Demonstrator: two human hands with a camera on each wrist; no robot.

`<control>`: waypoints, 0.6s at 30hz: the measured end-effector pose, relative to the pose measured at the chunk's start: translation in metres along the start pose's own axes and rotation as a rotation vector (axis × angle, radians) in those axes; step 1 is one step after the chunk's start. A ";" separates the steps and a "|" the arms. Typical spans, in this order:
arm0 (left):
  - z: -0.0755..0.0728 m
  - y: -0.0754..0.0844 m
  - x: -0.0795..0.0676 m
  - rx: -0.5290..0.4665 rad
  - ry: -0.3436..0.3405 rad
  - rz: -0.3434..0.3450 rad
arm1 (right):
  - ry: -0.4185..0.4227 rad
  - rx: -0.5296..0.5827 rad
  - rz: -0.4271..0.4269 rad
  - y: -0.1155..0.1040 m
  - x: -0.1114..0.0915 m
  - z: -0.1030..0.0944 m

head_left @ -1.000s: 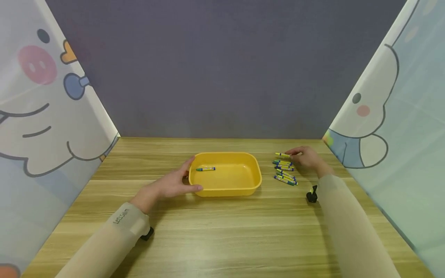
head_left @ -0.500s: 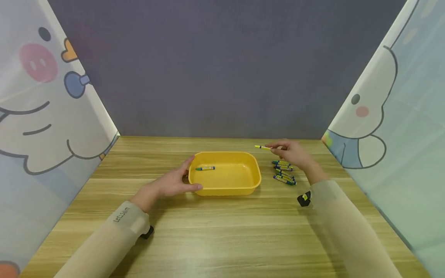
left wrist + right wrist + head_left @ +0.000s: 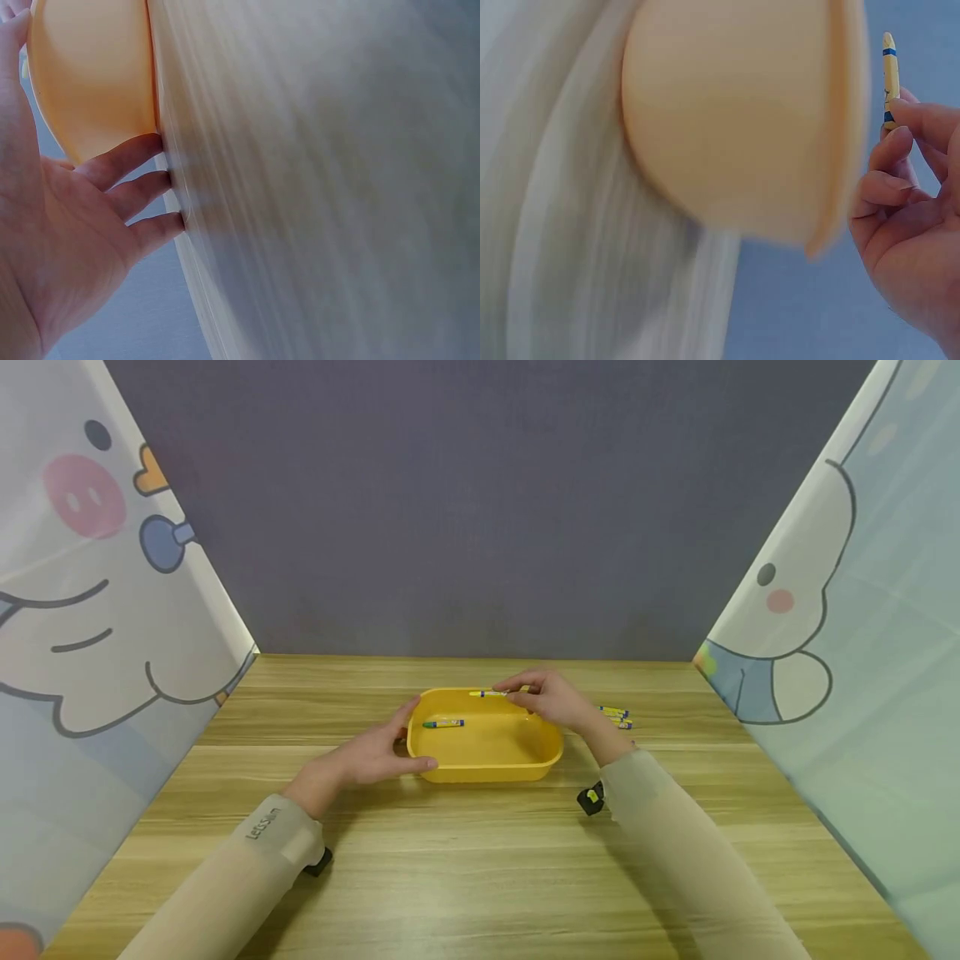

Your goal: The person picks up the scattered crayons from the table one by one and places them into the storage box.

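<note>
In the head view a shallow yellow plastic basin (image 3: 491,745) stands mid-table. A green crayon (image 3: 444,723) lies on its floor towards the left. My left hand (image 3: 363,758) spans the basin's left end, thumb over the near rim. The left wrist view shows its fingers (image 3: 124,161) stretched out and spread, one against the basin wall (image 3: 97,75). My right hand (image 3: 557,700) pinches a yellow crayon (image 3: 890,71) by its rear end between thumb and fingertips. That crayon is held over the basin's far rim, tip pointing left.
Several crayons (image 3: 617,714) lie on the wooden table (image 3: 465,860) right of the basin, partly hidden behind the right forearm. A dark panel (image 3: 480,527) closes off the back. Cartoon-printed cloths (image 3: 847,693) hang at both sides.
My right hand has lifted the yellow crayon from the top of the group on the right and carried it left to over the basin. The left hand has stayed in place.
</note>
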State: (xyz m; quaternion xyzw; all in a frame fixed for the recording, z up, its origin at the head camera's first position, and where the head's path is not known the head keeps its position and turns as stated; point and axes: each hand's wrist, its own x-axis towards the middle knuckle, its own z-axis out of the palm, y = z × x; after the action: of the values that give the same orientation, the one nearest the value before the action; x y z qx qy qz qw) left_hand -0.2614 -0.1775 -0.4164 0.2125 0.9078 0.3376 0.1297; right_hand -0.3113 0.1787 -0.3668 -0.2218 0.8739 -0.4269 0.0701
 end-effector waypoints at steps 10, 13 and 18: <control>0.001 -0.001 0.000 0.010 -0.002 -0.008 | -0.064 -0.029 -0.030 -0.014 0.029 0.053; 0.001 -0.001 0.000 0.011 -0.003 -0.008 | -0.074 -0.041 -0.030 -0.016 0.035 0.063; 0.001 -0.001 0.000 0.021 0.000 0.001 | -0.096 -0.094 -0.038 -0.016 0.043 0.075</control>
State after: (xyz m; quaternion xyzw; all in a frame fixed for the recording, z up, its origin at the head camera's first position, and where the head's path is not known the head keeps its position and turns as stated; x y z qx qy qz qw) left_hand -0.2613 -0.1782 -0.4177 0.2146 0.9111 0.3281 0.1273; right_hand -0.3211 0.0966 -0.3982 -0.2616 0.8843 -0.3753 0.0933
